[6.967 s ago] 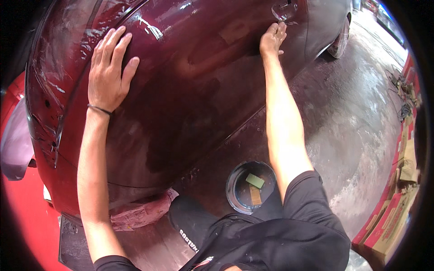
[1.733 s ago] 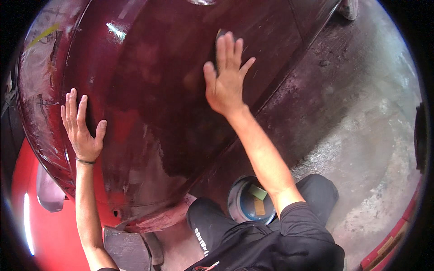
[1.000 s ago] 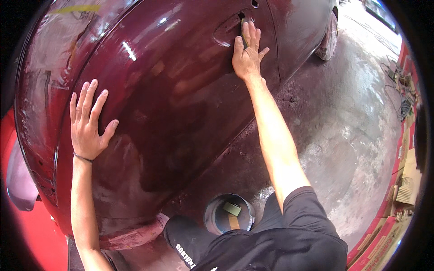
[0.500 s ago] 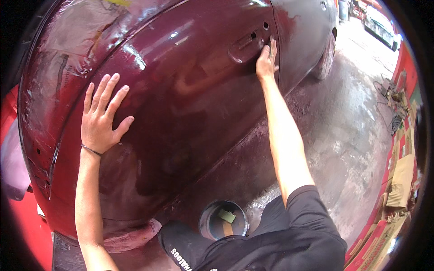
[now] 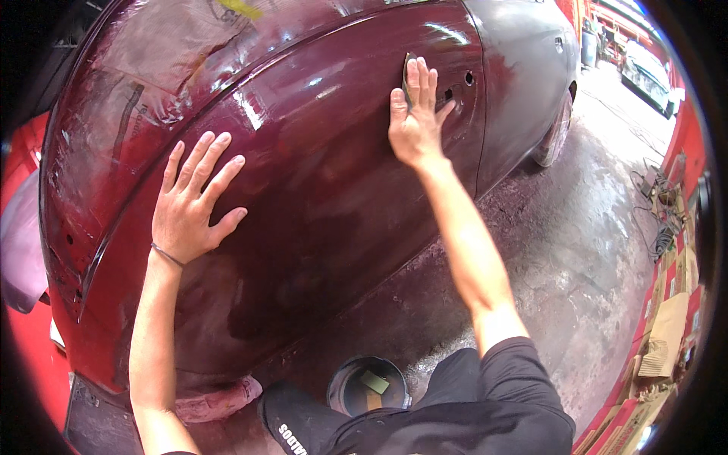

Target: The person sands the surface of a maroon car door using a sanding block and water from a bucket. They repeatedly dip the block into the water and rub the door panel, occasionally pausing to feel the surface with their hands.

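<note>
Head view: right hand (image 5: 417, 127), upper centre, has hold of a thin dark pad (image 5: 406, 82), fingers nearly straight, thumb and little finger splayed; underside grip hidden. Left hand (image 5: 192, 206), left of centre, is spread and looks flat on the maroon car door (image 5: 318, 144), nothing visible in it. My take: keep pad flat, spread pressure across the fingers, go light around the handle recess (image 5: 459, 110). Pad shows along the right index finger's left side, well apart from left hand. Door lies under and between both. Bucket (image 5: 350, 378): lower centre, well below them.
</note>
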### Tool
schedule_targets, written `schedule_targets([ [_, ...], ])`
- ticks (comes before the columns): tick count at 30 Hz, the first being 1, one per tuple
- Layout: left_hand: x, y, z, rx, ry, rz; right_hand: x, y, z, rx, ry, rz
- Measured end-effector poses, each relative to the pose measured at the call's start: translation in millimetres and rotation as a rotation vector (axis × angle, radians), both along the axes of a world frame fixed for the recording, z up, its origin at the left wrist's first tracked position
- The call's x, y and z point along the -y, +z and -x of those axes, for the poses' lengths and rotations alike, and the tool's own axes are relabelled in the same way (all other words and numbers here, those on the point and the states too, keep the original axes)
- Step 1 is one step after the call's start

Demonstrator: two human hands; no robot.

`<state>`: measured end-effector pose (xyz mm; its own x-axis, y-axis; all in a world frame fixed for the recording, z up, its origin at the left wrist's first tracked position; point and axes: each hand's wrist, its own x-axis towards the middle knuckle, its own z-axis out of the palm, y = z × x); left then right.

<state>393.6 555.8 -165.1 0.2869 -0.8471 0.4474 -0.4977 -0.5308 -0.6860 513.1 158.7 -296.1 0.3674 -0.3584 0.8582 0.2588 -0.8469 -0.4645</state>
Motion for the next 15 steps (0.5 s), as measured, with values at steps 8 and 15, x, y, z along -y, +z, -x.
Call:
schedule_targets([
  [8,2,0,1,-0.010,0.004,0.023,89,102,-24,-0.174,-0.051,-0.211],
  [15,-2,0,0,-0.033,-0.012,0.030,43,55,1,-0.061,0.019,0.212],
])
